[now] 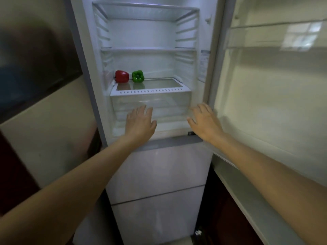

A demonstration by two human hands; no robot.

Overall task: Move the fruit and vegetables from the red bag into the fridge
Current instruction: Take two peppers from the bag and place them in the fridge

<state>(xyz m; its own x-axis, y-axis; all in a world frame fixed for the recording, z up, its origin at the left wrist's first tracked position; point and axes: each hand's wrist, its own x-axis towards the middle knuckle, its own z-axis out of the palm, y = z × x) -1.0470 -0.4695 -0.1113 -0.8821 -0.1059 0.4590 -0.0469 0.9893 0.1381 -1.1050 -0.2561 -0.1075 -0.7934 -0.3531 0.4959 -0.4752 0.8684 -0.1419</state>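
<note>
At the open fridge (205, 71), left hand (139, 122) and right hand (205, 119) reach empty with fingers spread; red pepper (121, 76) and green pepper (137, 76) shelved, a careless reach risks dislodging them

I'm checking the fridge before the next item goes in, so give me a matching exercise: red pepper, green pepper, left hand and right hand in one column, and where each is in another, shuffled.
Column one:
1. red pepper
2. green pepper
3. left hand
4. right hand

Column two:
A. open, in front of the clear drawer
B. far left on the shelf above the drawer
C. open, near the drawer's right end, beside the open door
D. on the same shelf, just right of its neighbour

Pairs: 1-B, 2-D, 3-A, 4-C
</note>
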